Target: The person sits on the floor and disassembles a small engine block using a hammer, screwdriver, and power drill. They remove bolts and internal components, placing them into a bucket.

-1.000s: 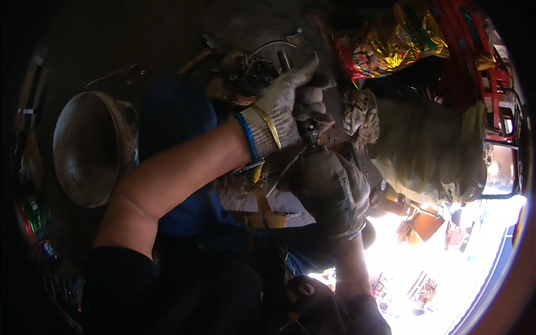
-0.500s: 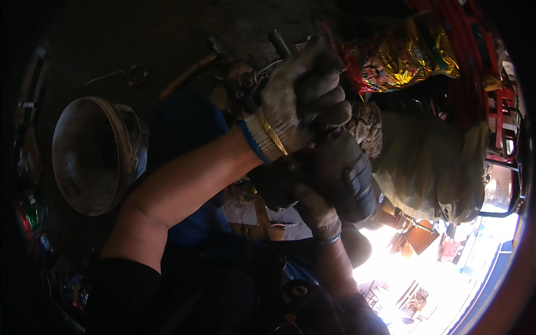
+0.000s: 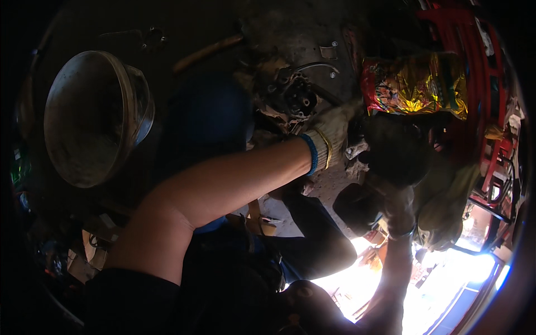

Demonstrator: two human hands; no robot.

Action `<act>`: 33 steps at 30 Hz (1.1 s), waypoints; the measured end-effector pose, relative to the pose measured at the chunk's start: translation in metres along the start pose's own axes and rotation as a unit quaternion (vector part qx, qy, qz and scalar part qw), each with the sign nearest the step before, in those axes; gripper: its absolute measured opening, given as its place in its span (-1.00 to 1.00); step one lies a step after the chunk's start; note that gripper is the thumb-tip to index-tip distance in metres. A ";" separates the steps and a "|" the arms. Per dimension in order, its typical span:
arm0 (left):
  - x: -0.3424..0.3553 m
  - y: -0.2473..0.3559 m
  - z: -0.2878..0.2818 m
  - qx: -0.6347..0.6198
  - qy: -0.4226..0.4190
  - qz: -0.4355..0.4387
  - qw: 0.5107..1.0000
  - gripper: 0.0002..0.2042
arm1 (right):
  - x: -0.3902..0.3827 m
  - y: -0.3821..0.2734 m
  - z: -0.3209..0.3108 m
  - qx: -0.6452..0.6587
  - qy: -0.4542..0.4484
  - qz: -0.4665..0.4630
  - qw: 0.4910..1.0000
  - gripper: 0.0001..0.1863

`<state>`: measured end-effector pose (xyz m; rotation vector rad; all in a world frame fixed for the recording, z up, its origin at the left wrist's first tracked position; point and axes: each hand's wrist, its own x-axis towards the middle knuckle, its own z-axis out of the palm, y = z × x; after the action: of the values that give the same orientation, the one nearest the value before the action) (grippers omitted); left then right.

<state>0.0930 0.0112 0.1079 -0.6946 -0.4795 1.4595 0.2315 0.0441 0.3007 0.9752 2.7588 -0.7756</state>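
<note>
My left hand point(image 3: 332, 131), in a pale knit work glove with a blue cuff and a yellow band, reaches out past a greasy metal engine part point(image 3: 296, 99). Its fingers are blurred and in shadow, so what they touch cannot be made out. My right hand point(image 3: 397, 209), also gloved, is farther right and nearer to me. Against it is a dark rounded mass point(image 3: 399, 151); whether this is the glove's front or a held thing is unclear. Between the hands lies a crumpled greyish piece point(image 3: 356, 153). A curved metal lever point(image 3: 315, 66) rises by the engine part.
A large pail point(image 3: 84, 120) lies tilted at the left. Beyond my knee point(image 3: 209, 114) is a wooden handle point(image 3: 206, 53). A shiny red and gold bag point(image 3: 416, 84) lies by a red metal frame point(image 3: 466, 56). Bright light comes in at the lower right.
My left hand has moved right and away from the engine part, leaving that part in plain view. My right hand and the dark mass have also shifted right. The view has turned slightly.
</note>
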 end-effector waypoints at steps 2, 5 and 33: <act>0.010 0.003 -0.004 0.110 0.001 0.043 0.993 -0.66 | 0.017 -0.006 -0.012 0.019 -0.049 0.034 0.998 -0.55; 0.010 0.005 0.002 0.224 -0.007 0.096 0.970 -0.62 | 0.040 -0.017 -0.025 0.150 -0.067 0.139 0.976 -0.58; 0.002 0.003 0.066 0.108 0.059 0.196 0.973 -0.67 | 0.146 -0.057 -0.064 -0.051 -0.293 0.174 0.939 -0.72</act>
<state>0.0459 0.0219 0.1529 -0.7225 -0.0872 1.7962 0.0852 0.1193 0.3409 0.9771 2.0273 -0.7098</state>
